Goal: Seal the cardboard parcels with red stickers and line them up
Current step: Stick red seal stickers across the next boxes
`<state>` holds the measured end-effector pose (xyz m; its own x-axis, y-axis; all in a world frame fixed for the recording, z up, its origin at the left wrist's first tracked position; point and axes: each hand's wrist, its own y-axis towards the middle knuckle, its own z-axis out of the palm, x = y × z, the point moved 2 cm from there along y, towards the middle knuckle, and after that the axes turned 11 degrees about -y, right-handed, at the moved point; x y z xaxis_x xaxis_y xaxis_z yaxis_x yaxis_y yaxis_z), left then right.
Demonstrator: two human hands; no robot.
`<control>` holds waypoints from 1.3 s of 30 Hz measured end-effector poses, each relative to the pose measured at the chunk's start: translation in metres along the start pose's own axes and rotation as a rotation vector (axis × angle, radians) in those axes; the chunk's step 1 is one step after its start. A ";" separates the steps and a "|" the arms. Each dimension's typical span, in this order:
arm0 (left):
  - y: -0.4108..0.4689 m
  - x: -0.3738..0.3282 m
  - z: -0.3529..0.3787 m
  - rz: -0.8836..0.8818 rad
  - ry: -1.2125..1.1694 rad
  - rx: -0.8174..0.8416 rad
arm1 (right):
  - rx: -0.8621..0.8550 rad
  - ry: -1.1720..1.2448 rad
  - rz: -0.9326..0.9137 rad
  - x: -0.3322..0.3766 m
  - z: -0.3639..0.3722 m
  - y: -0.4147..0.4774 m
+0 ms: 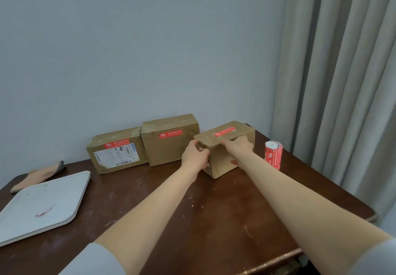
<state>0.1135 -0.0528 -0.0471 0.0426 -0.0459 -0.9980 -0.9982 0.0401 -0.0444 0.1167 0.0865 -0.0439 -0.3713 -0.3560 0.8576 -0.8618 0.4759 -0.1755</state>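
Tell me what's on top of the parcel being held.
A red sticker lies along the top of the parcel. The right hand covers the top's near edge; whatever lies beneath it is hidden.

Desk (214,221) against wall (128,50); curtain (342,82) to the right. Along the wall: left parcel (116,152), with middle parcel (169,140) touching its right side. Right parcel (219,163) just beside the middle one, nearer the front and turned at an angle. Left hand (196,156) on its left face, right hand (237,146) over its top edge. Sticker roll (273,155) upright to its right. Tray (42,204) at desk's left edge, cloth (40,175) behind it.
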 end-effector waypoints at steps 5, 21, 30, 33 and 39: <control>0.008 -0.004 0.024 0.017 0.047 0.080 | -0.100 -0.020 0.010 0.003 0.002 0.004; 0.095 -0.012 0.050 -0.052 -0.026 0.246 | -0.019 0.067 -0.139 0.024 0.022 0.072; 0.096 -0.042 0.020 0.134 -0.007 0.183 | -0.237 -0.051 -0.172 0.044 0.039 0.085; 0.086 -0.065 -0.029 0.386 0.107 -0.053 | -0.283 -0.035 -0.310 0.054 0.049 0.075; 0.095 -0.067 -0.140 0.354 0.510 -0.432 | -0.094 -0.141 -0.460 0.074 0.083 0.052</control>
<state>0.0098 -0.1852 0.0214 -0.2034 -0.5636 -0.8006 -0.8808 -0.2517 0.4010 0.0158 0.0181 -0.0302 -0.0086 -0.6486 0.7610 -0.9150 0.3121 0.2557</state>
